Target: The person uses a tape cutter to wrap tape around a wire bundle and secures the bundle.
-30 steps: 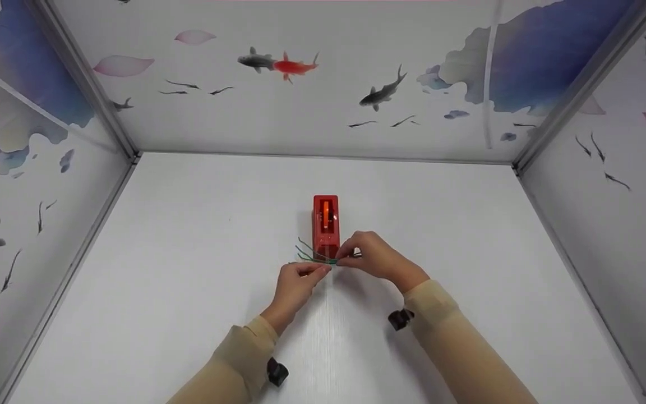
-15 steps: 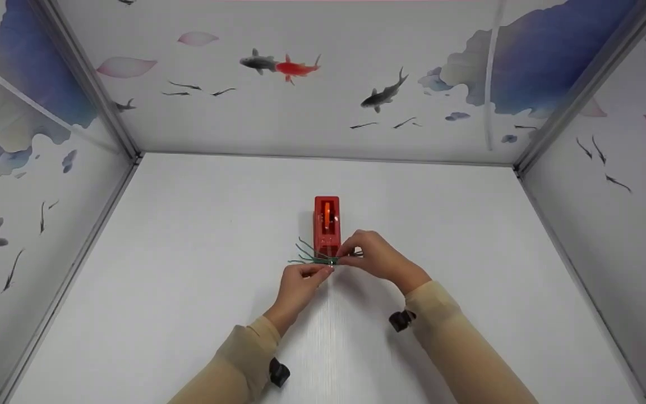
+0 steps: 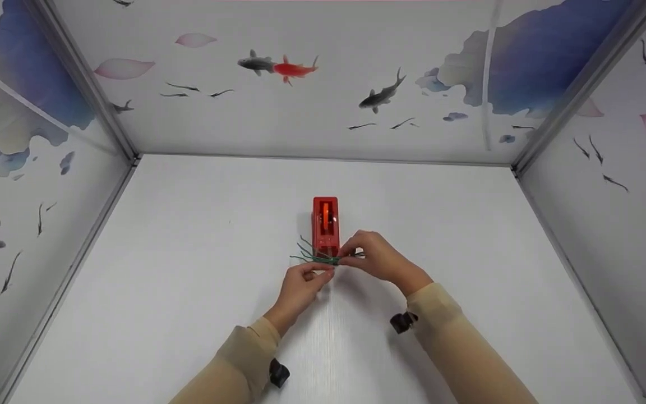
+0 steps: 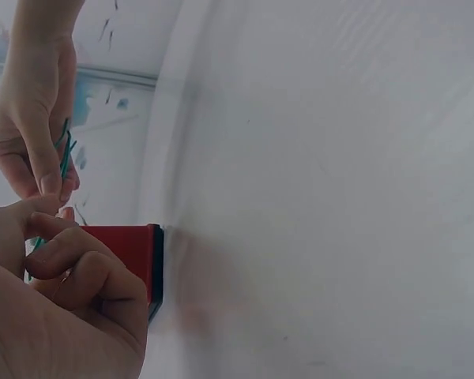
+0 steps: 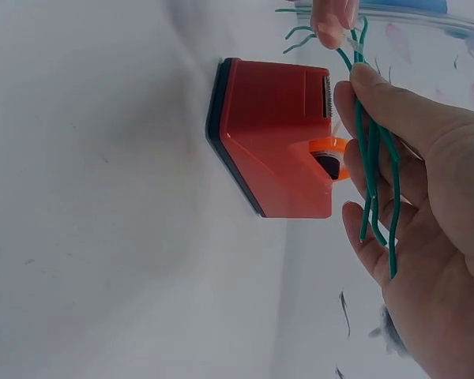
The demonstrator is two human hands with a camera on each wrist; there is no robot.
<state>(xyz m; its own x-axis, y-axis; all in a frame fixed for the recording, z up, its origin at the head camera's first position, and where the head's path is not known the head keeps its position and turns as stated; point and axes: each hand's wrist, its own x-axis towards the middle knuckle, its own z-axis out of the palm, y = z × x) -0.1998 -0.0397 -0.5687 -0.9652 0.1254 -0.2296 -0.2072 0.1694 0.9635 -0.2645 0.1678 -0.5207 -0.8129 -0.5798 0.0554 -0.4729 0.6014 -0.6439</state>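
Note:
A bundle of thin green wires [image 3: 314, 258] is held crosswise at the front end of the red tape dispenser [image 3: 326, 241]. My right hand [image 3: 379, 257] pinches the bundle between thumb and fingers. In the right wrist view, the wires [image 5: 371, 170] run down along the palm and fan out beyond the fingertips. A small piece of clear tape [image 5: 355, 43] shows on the bundle. My left hand [image 3: 300, 289] pinches beside the wires at that tape, its fingertips close to the right ones. In the left wrist view, its curled fingers [image 4: 87, 268] hide most of the grip.
The dispenser has a dark base and an orange roll core [image 3: 326, 216], and stands on the white tabletop [image 3: 188, 252]. Panels printed with fish surround the table, including the back panel [image 3: 312, 123]. A small black camera [image 3: 403, 322] is on the right wrist.
Both hands stay nearly in place at the dispenser's front end. The free wire ends on the left have shifted and spread slightly as the bundle turns in the fingers.

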